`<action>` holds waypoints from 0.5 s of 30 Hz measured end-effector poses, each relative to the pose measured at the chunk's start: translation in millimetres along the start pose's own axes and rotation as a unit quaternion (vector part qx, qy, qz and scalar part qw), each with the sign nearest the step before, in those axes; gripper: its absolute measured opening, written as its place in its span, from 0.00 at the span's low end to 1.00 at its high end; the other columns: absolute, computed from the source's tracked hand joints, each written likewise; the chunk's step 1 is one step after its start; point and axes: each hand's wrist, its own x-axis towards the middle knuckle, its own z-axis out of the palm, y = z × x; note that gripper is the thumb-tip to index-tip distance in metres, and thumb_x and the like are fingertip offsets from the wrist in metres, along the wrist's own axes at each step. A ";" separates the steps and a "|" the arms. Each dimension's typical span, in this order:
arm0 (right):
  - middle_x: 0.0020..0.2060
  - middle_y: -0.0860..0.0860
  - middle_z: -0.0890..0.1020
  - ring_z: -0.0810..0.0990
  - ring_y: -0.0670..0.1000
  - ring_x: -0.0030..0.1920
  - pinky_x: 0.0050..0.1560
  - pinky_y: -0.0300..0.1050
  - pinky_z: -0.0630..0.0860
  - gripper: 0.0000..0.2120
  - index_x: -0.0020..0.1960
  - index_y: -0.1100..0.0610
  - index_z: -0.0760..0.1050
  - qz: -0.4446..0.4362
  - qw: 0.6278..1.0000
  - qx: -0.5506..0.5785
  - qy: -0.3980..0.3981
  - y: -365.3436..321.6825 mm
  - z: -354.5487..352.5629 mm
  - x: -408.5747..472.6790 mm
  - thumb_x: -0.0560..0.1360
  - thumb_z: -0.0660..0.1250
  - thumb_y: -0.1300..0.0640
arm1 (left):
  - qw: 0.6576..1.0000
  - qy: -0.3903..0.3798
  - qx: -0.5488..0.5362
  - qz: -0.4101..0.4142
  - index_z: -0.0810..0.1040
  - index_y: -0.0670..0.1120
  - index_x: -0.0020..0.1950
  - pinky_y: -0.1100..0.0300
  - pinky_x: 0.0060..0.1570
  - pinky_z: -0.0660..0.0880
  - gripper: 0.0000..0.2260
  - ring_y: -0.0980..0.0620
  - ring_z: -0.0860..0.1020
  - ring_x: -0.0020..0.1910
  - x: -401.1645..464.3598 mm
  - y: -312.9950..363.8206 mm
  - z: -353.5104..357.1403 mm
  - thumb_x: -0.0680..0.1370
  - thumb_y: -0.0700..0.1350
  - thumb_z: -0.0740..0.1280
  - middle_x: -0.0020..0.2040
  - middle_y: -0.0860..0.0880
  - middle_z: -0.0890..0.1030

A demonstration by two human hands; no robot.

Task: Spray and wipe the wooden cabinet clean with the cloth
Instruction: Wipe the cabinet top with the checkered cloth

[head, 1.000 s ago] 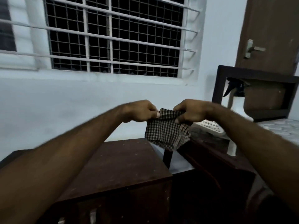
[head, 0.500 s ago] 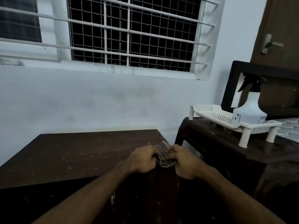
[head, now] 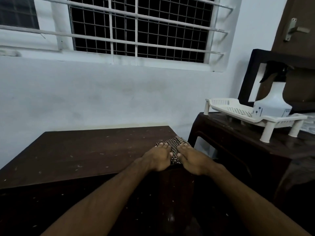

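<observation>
The dark wooden cabinet [head: 81,150] has a dusty, speckled top. A checked cloth [head: 174,143] lies folded at its front right corner. My left hand [head: 157,157] lies flat on the cloth's left side with straight fingers. My right hand [head: 191,158] presses flat on its right side. Both hands cover most of the cloth. A white spray bottle [head: 272,99] with a black trigger stands in a white plastic tray [head: 238,111] to the right, apart from both hands.
The tray stands on legs on a second dark wooden table [head: 238,145] right of the cabinet, with a narrow gap between them. A white wall and barred window [head: 139,28] lie behind. A brown door [head: 296,31] is at the far right.
The cloth came down from mid-air onto the cabinet's front right corner. My hands went from pinching and bunching it to lying flat on it.
</observation>
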 end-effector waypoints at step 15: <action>0.79 0.58 0.61 0.56 0.55 0.80 0.80 0.51 0.52 0.23 0.78 0.60 0.62 -0.005 1.000 -0.018 -0.019 12.8 13.9 52.2 0.86 0.48 0.51 | 0.999 -0.003 0.041 -0.003 0.67 0.43 0.78 0.47 0.80 0.53 0.23 0.47 0.61 0.80 30.8 -20.7 -2.3 0.87 0.52 0.49 0.80 0.43 0.66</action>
